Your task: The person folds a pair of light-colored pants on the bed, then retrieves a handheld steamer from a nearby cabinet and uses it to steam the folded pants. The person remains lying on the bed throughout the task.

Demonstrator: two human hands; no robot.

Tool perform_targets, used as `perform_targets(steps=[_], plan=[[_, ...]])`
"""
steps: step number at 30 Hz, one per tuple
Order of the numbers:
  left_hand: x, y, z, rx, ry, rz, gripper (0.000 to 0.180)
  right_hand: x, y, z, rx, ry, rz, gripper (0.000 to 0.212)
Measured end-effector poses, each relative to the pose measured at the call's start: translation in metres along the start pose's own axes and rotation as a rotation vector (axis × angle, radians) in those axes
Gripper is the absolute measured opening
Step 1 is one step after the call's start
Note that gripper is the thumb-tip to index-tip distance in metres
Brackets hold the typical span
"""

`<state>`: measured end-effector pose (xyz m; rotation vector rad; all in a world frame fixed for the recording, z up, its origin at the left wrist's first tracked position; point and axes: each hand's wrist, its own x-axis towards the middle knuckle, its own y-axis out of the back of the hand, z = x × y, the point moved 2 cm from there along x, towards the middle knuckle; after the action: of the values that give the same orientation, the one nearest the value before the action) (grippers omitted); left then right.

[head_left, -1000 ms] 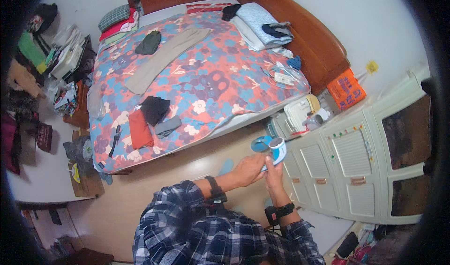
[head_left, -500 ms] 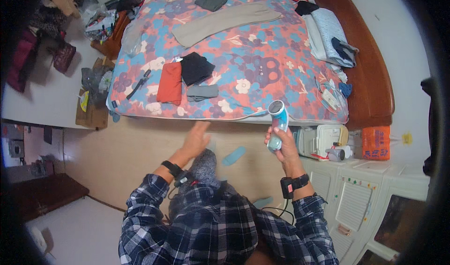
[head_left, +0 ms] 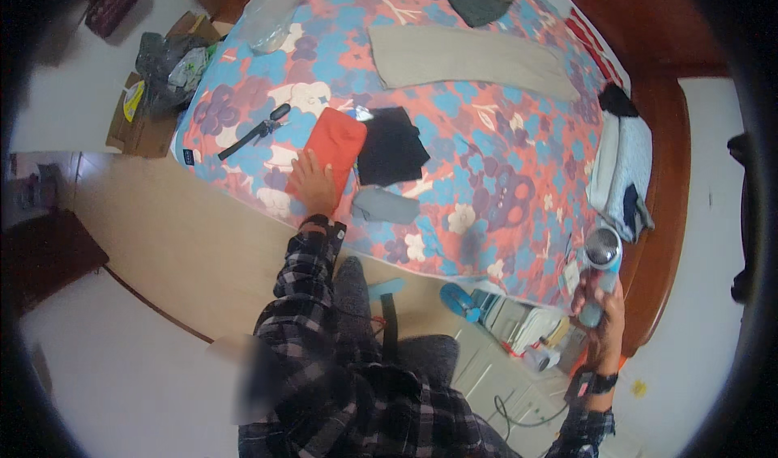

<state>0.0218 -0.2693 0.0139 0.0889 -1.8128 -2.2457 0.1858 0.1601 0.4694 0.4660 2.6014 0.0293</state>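
Note:
My left hand [head_left: 314, 184] lies with its fingers spread on the lower part of a folded red cloth [head_left: 339, 134] on the bed. Beside it on the right is a folded black cloth [head_left: 391, 146], and a small folded grey cloth [head_left: 385, 205] lies nearer to me. At the far right, my right hand [head_left: 608, 320] is closed around the handle of a light blue lint shaver [head_left: 602, 249]. Its round silver head points up, at the bed's corner beside the wooden headboard.
The flowered bedspread [head_left: 478, 142] also bears beige trousers [head_left: 470, 59], a dark green cloth [head_left: 478, 3] and a black strap [head_left: 251, 134]. A brown headboard [head_left: 660, 158] bounds the right side. Below the near edge stand blue slippers [head_left: 460, 302] and a white cabinet [head_left: 486, 377].
My left hand has moved from above the floor onto the red cloth. My right hand has carried the lint shaver to the right, toward the headboard. The view has turned and come closer to the bed.

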Motion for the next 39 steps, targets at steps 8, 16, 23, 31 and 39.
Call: perform_targets(steps=[8, 16, 23, 31, 39], plan=[[0.014, -0.029, -0.008, -0.024, 0.004, -0.070, 0.071, 0.073, -0.116, -0.024, -0.004, -0.304, -0.214, 0.066], [0.017, -0.036, -0.014, -0.052, 0.031, -0.113, 0.071, 0.190, -0.190, -0.022, -0.274, -0.590, -0.656, 0.074], [0.015, -0.034, -0.012, -0.089, 0.077, -0.074, 0.069, 0.303, -0.250, -0.029, -0.373, -0.577, -0.985, 0.074], [0.008, -0.035, -0.016, -0.189, 0.070, 0.034, 0.066, 0.313, -0.335, -0.015, -0.674, -0.509, -1.342, 0.064], [-0.038, -0.046, -0.013, 0.009, 0.260, 0.258, 0.061, 0.274, -0.277, 0.052, -0.754, -0.274, -1.663, 0.039]])
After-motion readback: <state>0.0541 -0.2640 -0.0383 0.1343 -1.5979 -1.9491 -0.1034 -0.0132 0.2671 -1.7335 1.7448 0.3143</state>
